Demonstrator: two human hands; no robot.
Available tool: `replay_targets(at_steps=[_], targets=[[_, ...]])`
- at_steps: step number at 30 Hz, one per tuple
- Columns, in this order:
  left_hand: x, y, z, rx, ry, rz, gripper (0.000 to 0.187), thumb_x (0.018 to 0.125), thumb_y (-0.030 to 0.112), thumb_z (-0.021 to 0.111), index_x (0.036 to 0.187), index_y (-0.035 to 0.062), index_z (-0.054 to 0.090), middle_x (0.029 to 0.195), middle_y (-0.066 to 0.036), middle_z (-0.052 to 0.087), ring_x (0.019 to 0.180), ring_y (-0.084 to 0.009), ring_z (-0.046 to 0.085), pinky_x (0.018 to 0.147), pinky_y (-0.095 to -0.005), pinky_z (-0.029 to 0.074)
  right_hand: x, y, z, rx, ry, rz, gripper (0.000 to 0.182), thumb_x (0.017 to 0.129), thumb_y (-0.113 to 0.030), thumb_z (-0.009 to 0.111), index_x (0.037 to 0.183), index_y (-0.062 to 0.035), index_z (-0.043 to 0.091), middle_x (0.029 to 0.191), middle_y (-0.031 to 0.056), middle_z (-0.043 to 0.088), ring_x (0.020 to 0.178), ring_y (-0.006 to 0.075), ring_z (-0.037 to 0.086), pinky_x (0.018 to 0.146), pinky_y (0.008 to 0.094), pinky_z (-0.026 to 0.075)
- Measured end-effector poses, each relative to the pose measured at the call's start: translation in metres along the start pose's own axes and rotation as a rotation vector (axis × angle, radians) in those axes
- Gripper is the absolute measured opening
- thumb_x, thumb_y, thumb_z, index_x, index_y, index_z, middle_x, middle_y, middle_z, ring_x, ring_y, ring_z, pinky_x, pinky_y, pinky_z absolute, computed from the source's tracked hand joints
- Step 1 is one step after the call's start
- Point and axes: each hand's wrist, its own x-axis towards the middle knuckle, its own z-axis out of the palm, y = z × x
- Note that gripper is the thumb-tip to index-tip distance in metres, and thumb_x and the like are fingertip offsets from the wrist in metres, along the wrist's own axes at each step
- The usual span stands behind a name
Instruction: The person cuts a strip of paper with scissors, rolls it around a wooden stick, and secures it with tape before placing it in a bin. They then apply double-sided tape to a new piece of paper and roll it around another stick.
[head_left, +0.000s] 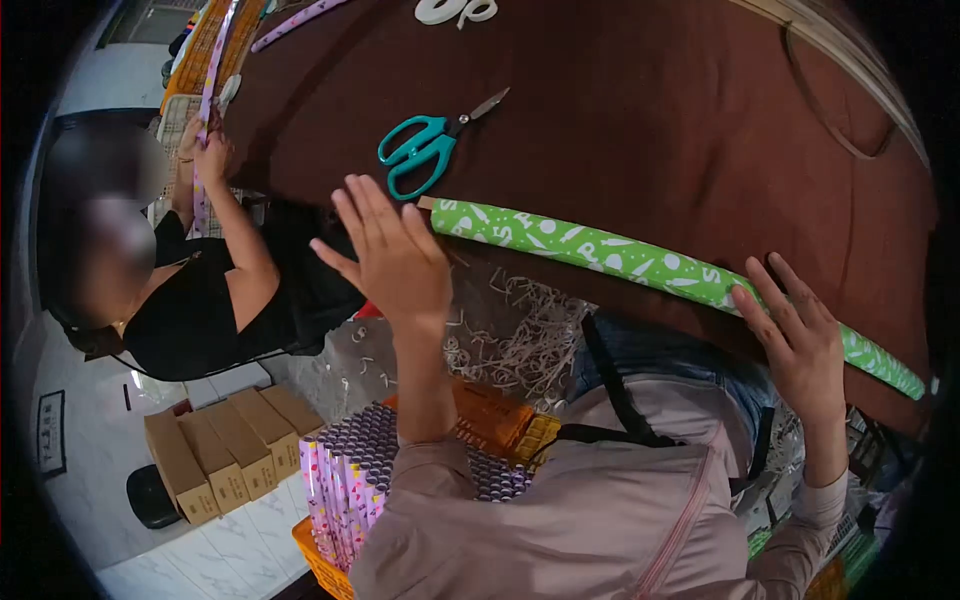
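A long roll of green wrapping paper (585,248) with white printed shapes lies along the near edge of the brown-covered table. My right hand (800,335) rests over its right part, fingers stretched out on the paper. Near the roll's left end, my left hand (395,260) is raised with spread fingers and holds nothing. A bit of brown core or strip pokes out of that end. Just beyond my left hand lie scissors (420,155) with teal handles, their blades pointing away to the right.
White tape rolls (455,10) lie at the table's far edge. On the left, a co-worker (215,270) holds a purple patterned roll (213,75). Below stand an orange crate (325,565) of purple rolls, cardboard boxes (225,450), and paper scraps (525,320) on the floor.
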Motion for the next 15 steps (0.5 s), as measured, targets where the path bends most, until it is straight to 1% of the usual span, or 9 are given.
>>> replay_targets(at_steps=[1, 2, 4, 5, 7, 9, 11, 13, 15], targets=[[0.002, -0.002, 0.001, 0.008, 0.044, -0.034, 0.05, 0.105, 0.029, 0.03, 0.147, 0.0025, 0.038, 0.151, -0.014, 0.039, 0.145, -0.0289, 0.027, 0.116, -0.0571, -0.003, 0.0, 0.0, 0.0, -0.011, -0.011, 0.014, 0.054, 0.084, -0.011, 0.058, 0.136, -0.0261, 0.054, 0.142, 0.0019, 0.052, 0.123, 0.031, 0.056, 0.089, 0.0413, 0.056], [0.003, -0.004, 0.001, -0.028, 0.138, -0.007, 0.048, 0.105, 0.024, 0.034, 0.147, 0.0026, 0.037, 0.152, -0.016, 0.038, 0.146, -0.0302, 0.026, 0.116, -0.0577, -0.002, 0.0, -0.001, 0.001, -0.015, 0.004, 0.008, 0.055, 0.084, -0.01, 0.058, 0.136, -0.0264, 0.053, 0.143, 0.002, 0.051, 0.122, 0.0307, 0.056, 0.088, 0.0411, 0.057], [-0.001, 0.016, -0.008, -0.209, 0.242, 0.029, 0.047, 0.105, 0.021, 0.036, 0.148, 0.0029, 0.036, 0.154, -0.015, 0.035, 0.146, -0.0321, 0.025, 0.115, -0.0582, -0.001, 0.001, -0.002, 0.0, -0.029, 0.007, 0.009, 0.055, 0.084, -0.01, 0.057, 0.137, -0.0266, 0.053, 0.143, 0.0021, 0.05, 0.122, 0.0304, 0.056, 0.087, 0.041, 0.057], [-0.003, 0.036, -0.015, -0.328, 0.192, 0.074, 0.049, 0.105, 0.024, 0.035, 0.149, 0.0029, 0.035, 0.155, -0.016, 0.033, 0.147, -0.0326, 0.023, 0.116, -0.0573, -0.003, 0.001, -0.002, -0.001, -0.011, 0.016, 0.012, 0.055, 0.084, -0.01, 0.057, 0.137, -0.0268, 0.053, 0.144, 0.0022, 0.05, 0.122, 0.0303, 0.057, 0.087, 0.0407, 0.057], [-0.016, 0.074, -0.024, -0.451, 0.053, 0.211, 0.051, 0.104, 0.027, 0.033, 0.149, 0.002, 0.034, 0.156, -0.016, 0.031, 0.147, -0.0313, 0.021, 0.116, -0.0561, -0.005, 0.001, -0.002, -0.002, -0.002, 0.027, 0.011, 0.056, 0.084, -0.009, 0.056, 0.137, -0.027, 0.053, 0.144, 0.0022, 0.05, 0.121, 0.0301, 0.057, 0.086, 0.0404, 0.057], [-0.029, 0.112, -0.039, -0.544, -0.02, 0.394, 0.053, 0.103, 0.03, 0.033, 0.148, 0.0009, 0.035, 0.155, -0.016, 0.032, 0.148, -0.0302, 0.021, 0.117, -0.0551, -0.006, 0.002, -0.001, -0.002, 0.004, 0.029, 0.003, 0.055, 0.084, -0.01, 0.055, 0.137, -0.0267, 0.053, 0.144, 0.0027, 0.05, 0.121, 0.03, 0.057, 0.087, 0.0397, 0.057], [-0.041, 0.139, -0.053, -0.555, -0.07, 0.461, 0.054, 0.103, 0.031, 0.034, 0.147, 0.0005, 0.037, 0.155, -0.015, 0.034, 0.147, -0.0297, 0.022, 0.117, -0.0551, -0.006, 0.002, -0.001, -0.002, 0.0, 0.024, 0.0, 0.055, 0.084, -0.01, 0.055, 0.137, -0.0264, 0.053, 0.144, 0.0027, 0.05, 0.121, 0.03, 0.057, 0.087, 0.0395, 0.057], [-0.049, 0.15, -0.049, -0.635, -0.175, 0.437, 0.054, 0.103, 0.032, 0.035, 0.146, 0.0006, 0.039, 0.154, -0.015, 0.035, 0.147, -0.0298, 0.023, 0.117, -0.0554, -0.006, 0.002, -0.003, -0.002, -0.002, 0.018, 0.001, 0.055, 0.084, -0.011, 0.056, 0.136, -0.0261, 0.053, 0.143, 0.0027, 0.05, 0.121, 0.0299, 0.057, 0.087, 0.0392, 0.057], [-0.051, 0.143, -0.041, -0.602, -0.151, 0.404, 0.055, 0.103, 0.032, 0.032, 0.148, 0.0005, 0.035, 0.155, -0.016, 0.033, 0.148, -0.0303, 0.02, 0.116, -0.0558, -0.006, 0.002, -0.003, -0.003, 0.029, 0.044, 0.0, 0.054, 0.084, -0.011, 0.056, 0.136, -0.0257, 0.053, 0.143, 0.0029, 0.05, 0.121, 0.0298, 0.057, 0.087, 0.0394, 0.057]])
